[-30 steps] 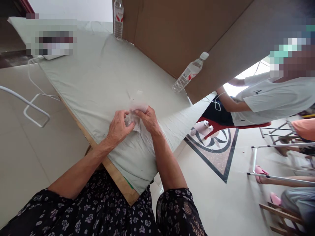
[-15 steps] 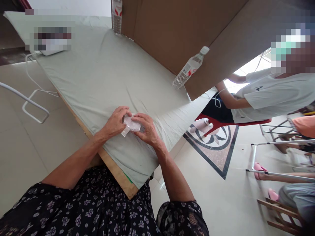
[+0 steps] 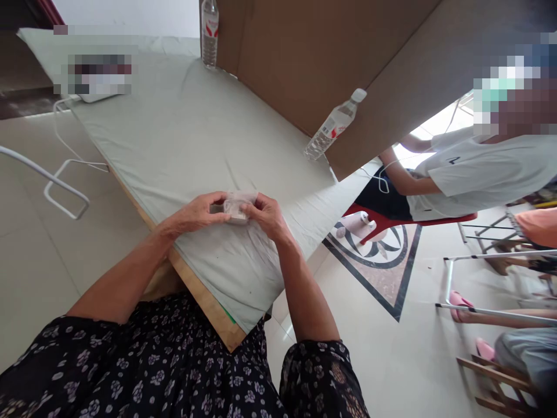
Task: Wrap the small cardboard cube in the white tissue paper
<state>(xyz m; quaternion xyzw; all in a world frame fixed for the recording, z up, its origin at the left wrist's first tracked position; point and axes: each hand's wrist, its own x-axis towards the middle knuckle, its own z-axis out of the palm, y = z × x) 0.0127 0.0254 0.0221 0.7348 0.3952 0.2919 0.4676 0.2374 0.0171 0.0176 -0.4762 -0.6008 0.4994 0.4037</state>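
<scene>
Between my two hands is a small whitish box in clear plastic wrap (image 3: 237,210), just above the cloth-covered table (image 3: 174,133) near its front corner. My left hand (image 3: 201,212) grips the box's left end, thumb along the near side and fingers at the far side. On the other end, my right hand (image 3: 266,216) has its thumb on the top face and its fingers behind. Loose clear film sticks up at the far side of the box. What is inside the wrap is too small to make out.
A large brown cardboard panel (image 3: 278,64) stands across the table, with one water bottle (image 3: 333,125) leaning by its near end and another bottle (image 3: 210,35) at its far end. A seated person in a white shirt (image 3: 470,168) is at the right. A white cable (image 3: 65,136) hangs at left.
The wrapped box has been turned in my hands, and its film now stands up at the far side. My left hand has shifted its grip to the left end.
</scene>
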